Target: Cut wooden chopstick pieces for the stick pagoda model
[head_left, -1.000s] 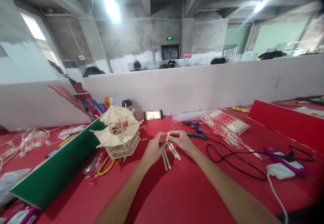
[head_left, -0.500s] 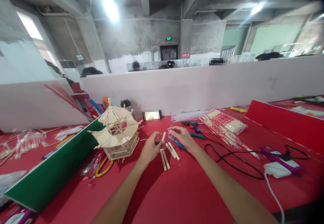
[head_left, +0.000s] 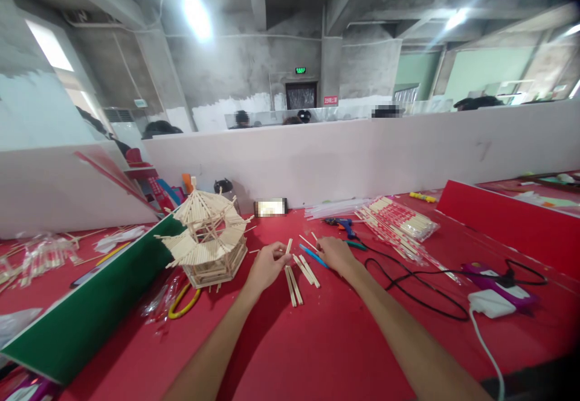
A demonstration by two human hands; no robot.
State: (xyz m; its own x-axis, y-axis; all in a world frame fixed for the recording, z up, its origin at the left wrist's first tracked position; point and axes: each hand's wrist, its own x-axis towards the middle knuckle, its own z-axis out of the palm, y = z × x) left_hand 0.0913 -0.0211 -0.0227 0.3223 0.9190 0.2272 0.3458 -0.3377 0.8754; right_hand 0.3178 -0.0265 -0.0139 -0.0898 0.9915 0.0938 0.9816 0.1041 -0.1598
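My left hand point(head_left: 270, 263) is closed on a short wooden stick point(head_left: 289, 246) that points up between thumb and fingers. My right hand point(head_left: 334, 253) is lowered near the table beside a blue pen-like tool point(head_left: 313, 255); thin sticks point(head_left: 309, 242) show at its fingertips, and whether it grips them is unclear. Two pairs of pale sticks point(head_left: 293, 286) lie on the red table just below and between the hands. Left of my left hand stands a pavilion model point(head_left: 211, 238) made of sticks.
A blue glue gun point(head_left: 343, 226) and bagged sticks point(head_left: 401, 220) lie at the back right. Black cable point(head_left: 408, 295) loops towards a purple power strip point(head_left: 498, 286). A green board point(head_left: 95, 298) stands at left, a white partition point(head_left: 317, 165) behind.
My right hand has moved down and slightly right onto the table, near the blue tool. My left hand still holds its stick, slightly lower. The view has shifted a little.
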